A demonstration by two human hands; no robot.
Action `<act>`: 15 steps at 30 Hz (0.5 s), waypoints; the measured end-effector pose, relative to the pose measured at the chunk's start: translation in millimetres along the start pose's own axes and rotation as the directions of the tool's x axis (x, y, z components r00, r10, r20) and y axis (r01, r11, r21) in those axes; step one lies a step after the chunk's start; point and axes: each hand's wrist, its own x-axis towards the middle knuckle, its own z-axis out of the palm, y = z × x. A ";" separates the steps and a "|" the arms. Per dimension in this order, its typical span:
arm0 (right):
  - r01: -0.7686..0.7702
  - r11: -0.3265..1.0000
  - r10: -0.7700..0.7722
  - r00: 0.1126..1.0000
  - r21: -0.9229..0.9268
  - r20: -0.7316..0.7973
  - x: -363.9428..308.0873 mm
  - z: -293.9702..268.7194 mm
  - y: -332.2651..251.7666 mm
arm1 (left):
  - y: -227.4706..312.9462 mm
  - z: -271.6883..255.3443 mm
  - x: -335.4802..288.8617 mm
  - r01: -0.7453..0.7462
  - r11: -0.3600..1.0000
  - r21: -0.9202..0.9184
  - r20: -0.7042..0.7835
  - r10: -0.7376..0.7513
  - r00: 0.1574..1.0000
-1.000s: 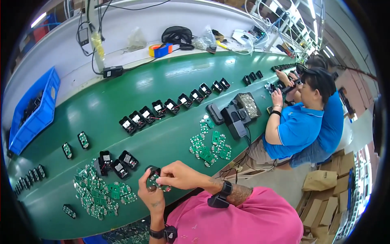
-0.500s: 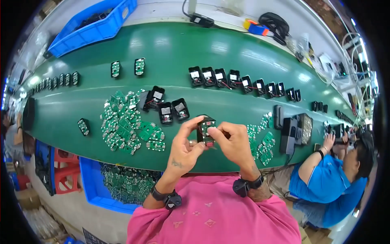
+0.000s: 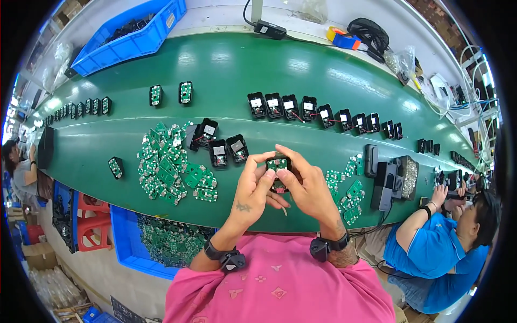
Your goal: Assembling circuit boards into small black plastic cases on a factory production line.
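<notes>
Above bench (image 3: 215, 70), left hand (image 3: 251, 188), right hand (image 3: 308, 188) grasp black case (image 3: 287, 161), board (image 3: 277, 163) inside; blue bin (image 3: 125, 234) holds boards (image 3: 172, 242).

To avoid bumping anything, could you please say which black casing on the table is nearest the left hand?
The rightmost casing grouped beside the large green board pile; its neighbours sit farther from the left hand.

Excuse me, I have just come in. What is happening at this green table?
A person holds a black case between the left hand and right hand, both thumbs over the green circuit board inside it. A heap of loose boards lies to the left on the table. Farther back, open black cases stand in a row.
</notes>
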 end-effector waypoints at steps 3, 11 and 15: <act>-0.054 0.997 0.055 0.998 -0.051 0.021 3.7 -3.2 -4.8 | -8.3 0.7 6.3 -0.044 0.999 -0.002 -0.060 0.044 0.997; 0.020 0.988 -0.025 0.999 -0.153 -0.031 7.7 7.7 4.2 | -14.0 2.2 12.7 -0.156 0.971 0.180 -0.135 0.182 0.974; 0.055 0.997 -0.053 0.997 0.046 -0.060 9.4 14.8 22.8 | -17.6 0.3 16.3 -0.231 0.938 0.260 -0.133 0.272 0.953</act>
